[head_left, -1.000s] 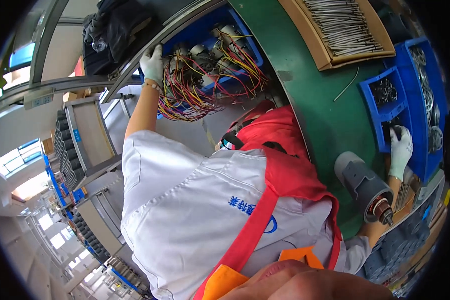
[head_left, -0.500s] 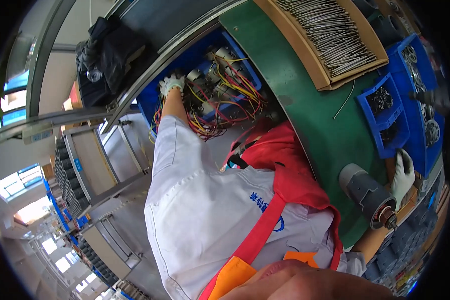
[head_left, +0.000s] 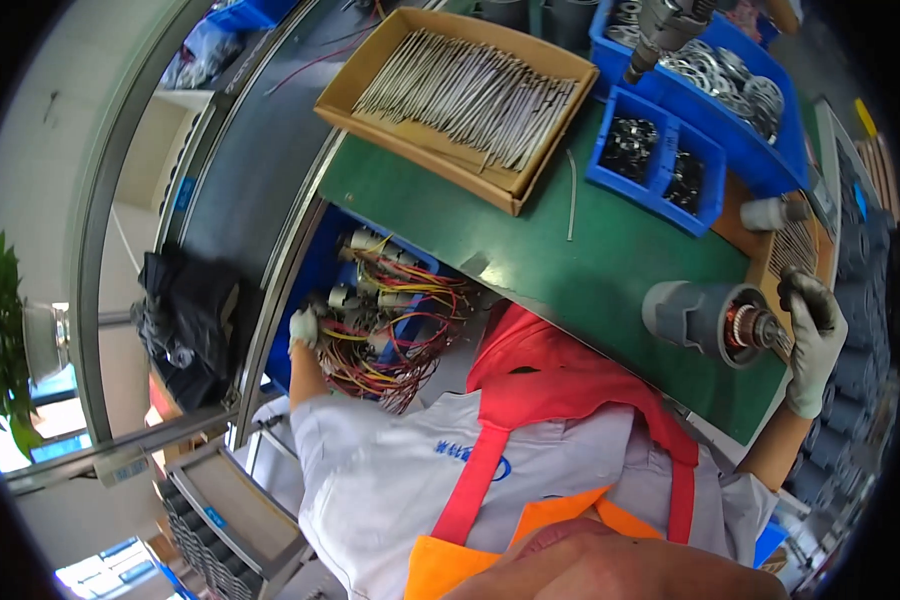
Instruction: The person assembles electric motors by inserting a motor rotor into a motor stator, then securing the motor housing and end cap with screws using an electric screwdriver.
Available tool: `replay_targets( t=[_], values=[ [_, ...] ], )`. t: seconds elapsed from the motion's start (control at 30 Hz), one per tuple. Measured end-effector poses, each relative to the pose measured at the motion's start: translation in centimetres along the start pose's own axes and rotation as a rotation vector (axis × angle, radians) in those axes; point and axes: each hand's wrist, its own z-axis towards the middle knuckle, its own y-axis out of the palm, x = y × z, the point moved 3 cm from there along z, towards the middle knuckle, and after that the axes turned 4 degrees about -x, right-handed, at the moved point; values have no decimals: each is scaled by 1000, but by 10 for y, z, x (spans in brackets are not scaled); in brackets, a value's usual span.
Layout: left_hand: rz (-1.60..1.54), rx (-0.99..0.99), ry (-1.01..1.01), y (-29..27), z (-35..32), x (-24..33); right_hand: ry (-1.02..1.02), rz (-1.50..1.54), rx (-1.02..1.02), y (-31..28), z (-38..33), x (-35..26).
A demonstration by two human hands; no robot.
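Note:
My left hand (head_left: 305, 328), in a white glove, reaches to the left end of a blue bin (head_left: 430, 262) below the bench edge. Its fingers look curled at a greyish part among metal motor pieces (head_left: 365, 242) with red and yellow wires (head_left: 430, 300); what they hold is hidden. My right hand (head_left: 818, 340), also gloved, is raised at the bench's right end with fingers bent together. Something dark shows at its fingertips, a small part or soiled glove, I cannot tell. Just left of it lies a grey cylindrical motor housing (head_left: 695, 315), with a copper-wound rotor (head_left: 752, 328) in its open end.
On the green bench (head_left: 530, 250) sit a cardboard box (head_left: 515, 195) of thin metal rods, a single rod (head_left: 572, 195), and blue bins (head_left: 710, 215) of small parts and rings. A power tool (head_left: 660, 35) hangs over them. Grey housings (head_left: 850, 380) are stacked right.
My view has turned toward the bench. The left hand's fingers, spread over the bin before, now look curled. My right hand has come up from behind the motor housing, its fingers bent together.

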Motion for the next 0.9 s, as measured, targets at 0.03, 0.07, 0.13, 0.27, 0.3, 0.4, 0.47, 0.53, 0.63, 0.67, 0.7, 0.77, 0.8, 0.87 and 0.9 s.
replay_targets(
  t=[0.03, 0.07, 0.13, 0.27, 0.3, 0.4, 0.47, 0.53, 0.63, 0.67, 0.7, 0.77, 0.8, 0.87, 0.9],
  values=[
    [87, -38, 92, -10, -13, -1, -14, 28, -16, -3, -5, -6],
    [-145, -84, 197, -12, -33, 7, -21, 53, -26, -4, -13, -12],
    [-531, -155, 341, -20, -75, 7, -136, 7, -92, 1, -17, -29],
    [-461, -176, 589, -50, -161, 109, -379, -285, -227, 10, -21, -55],
    [-492, -198, 512, -58, -165, 107, -427, -351, -237, 8, -21, -57],
    [-649, -277, 565, -76, -209, 152, -353, -280, -110, 7, -18, -60],
    [-674, -414, 705, -77, -265, 212, -369, -247, -44, 14, -11, -60],
    [-757, -406, 842, -73, -314, 266, -500, -316, -96, 25, -11, -60],
    [-829, -553, 987, -67, -369, 331, -654, -418, -106, 26, -16, -49],
    [-820, -556, 996, -60, -380, 347, -748, -582, -64, 25, -21, -50],
    [-951, -669, 1036, -56, -395, 362, -845, -740, -23, 24, -25, -51],
    [-1168, -998, 1148, -49, -406, 389, -893, -797, 16, 16, -32, -46],
    [-1195, -1047, 1191, -44, -414, 402, -912, -797, 24, 15, -35, -45],
    [-1246, -1090, 1230, -32, -448, 432, -900, -711, -7, 7, -44, -46],
    [-1277, -1094, 1225, -24, -469, 447, -868, -591, 12, 2, -54, -49]
  ],
)
